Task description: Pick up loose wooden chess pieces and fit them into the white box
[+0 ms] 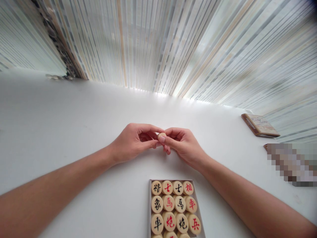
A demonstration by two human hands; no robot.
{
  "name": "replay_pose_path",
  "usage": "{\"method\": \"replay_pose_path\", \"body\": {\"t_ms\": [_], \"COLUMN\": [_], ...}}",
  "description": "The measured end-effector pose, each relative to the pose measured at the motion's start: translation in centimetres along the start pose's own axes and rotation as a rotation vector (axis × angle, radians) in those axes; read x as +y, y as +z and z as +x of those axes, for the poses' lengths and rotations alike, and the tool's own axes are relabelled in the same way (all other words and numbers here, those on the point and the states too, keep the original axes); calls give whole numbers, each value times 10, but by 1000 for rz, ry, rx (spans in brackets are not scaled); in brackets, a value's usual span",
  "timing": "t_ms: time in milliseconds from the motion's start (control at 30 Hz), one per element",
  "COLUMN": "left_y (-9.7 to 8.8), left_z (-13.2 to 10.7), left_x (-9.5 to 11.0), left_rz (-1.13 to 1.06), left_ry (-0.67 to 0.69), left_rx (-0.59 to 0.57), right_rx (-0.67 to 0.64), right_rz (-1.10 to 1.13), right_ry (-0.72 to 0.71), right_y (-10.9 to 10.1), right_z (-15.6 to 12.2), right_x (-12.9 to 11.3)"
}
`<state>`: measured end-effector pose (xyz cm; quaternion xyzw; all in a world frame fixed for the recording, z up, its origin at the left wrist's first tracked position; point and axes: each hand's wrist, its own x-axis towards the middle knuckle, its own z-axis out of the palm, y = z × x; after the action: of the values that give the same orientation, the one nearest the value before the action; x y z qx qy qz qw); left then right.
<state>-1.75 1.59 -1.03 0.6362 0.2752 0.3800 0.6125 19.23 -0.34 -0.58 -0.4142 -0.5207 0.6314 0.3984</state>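
Observation:
A round, pale Chinese chess piece (161, 135) is held between both hands above the white table. My right hand (182, 142) pinches it, the thumb lying across its near side. From the other side my left hand (135, 140) closes on it with thumb and forefinger; whether the other left fingers touch it I cannot tell. The character on its face is hidden. Closer to me stands a grey-white box (150, 205) with rows of wooden Chinese chess pieces (169, 203), marked in red and black and lying face up. The frame's lower edge cuts the box off.
The white table (74, 115) spreads around the hands. Striped curtains (148, 43) hang along its far edge. On the right lies a brown box with a picture lid (262, 125), near a pixelated object (292, 163). A dark patterned strip (55, 41) runs down at the back left.

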Motion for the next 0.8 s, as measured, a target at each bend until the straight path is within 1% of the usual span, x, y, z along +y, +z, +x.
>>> {"method": "replay_pose_path", "body": {"t_ms": [200,400,567,700,800], "left_y": [0,-2,0,0,-2], "left_z": [-3,-3,-3,-3,-3], "left_x": [-1,-2,2,3,1], "left_rz": [97,115,133,131,145], "left_ry": [43,14,14,-15,-27], "left_rx": [-30,-4,-15,6,48], "right_rx": [9,-17,24,7,-21], "right_rz": [-11,7,-37,-36,-5], "right_ry": [29,30,39,38,14], "right_y": [0,-1,1,1,0], "right_z": [-1,0,-2,-3,-3], "right_x": [0,-2,-1,-3,-3]}}
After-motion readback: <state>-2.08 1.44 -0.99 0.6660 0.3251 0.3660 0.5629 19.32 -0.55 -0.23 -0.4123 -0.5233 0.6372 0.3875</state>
